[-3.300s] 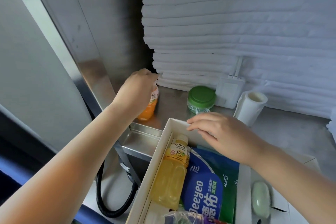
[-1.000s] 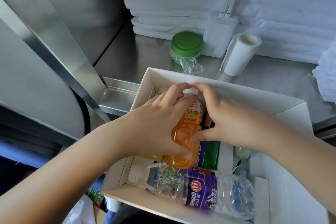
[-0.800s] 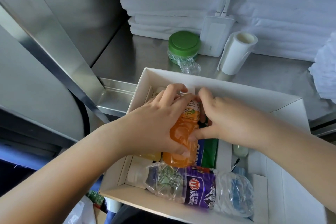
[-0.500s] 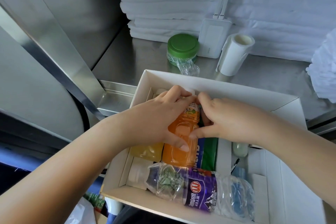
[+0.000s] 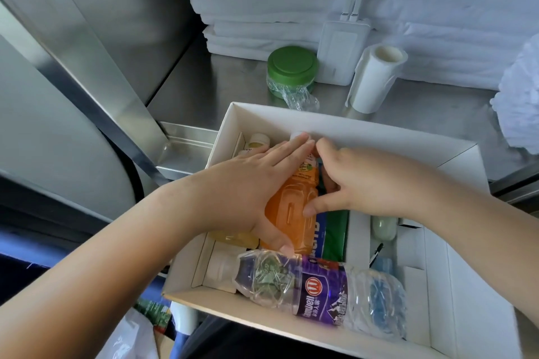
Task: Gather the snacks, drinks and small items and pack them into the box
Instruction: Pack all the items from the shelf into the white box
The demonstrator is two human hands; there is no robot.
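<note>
A white cardboard box (image 5: 335, 122) sits at the steel counter's edge. Inside it an orange juice bottle (image 5: 294, 207) lies beside a yellow juice bottle (image 5: 236, 237) and on a blue and green packet (image 5: 335, 236). My left hand (image 5: 248, 183) lies flat on the orange bottle, fingers straight toward its cap and thumb along its lower end. My right hand (image 5: 373, 181) has its thumb on the bottle's front, with the fingers curled down along its right side. A crumpled water bottle with a purple label (image 5: 320, 294) lies across the box's near end.
On the counter behind the box stand a green-lidded jar (image 5: 291, 67), a white flat case (image 5: 339, 55) and a white roll (image 5: 373, 81). Folded white towels (image 5: 262, 3) are stacked at the back. A pale green oval item (image 5: 383, 227) and a pen (image 5: 376, 253) lie in the box's right compartment.
My left hand carried the orange bottle from the counter into the box. Both hands lowered it beside the yellow bottle, and my left fingers have now straightened flat on it.
</note>
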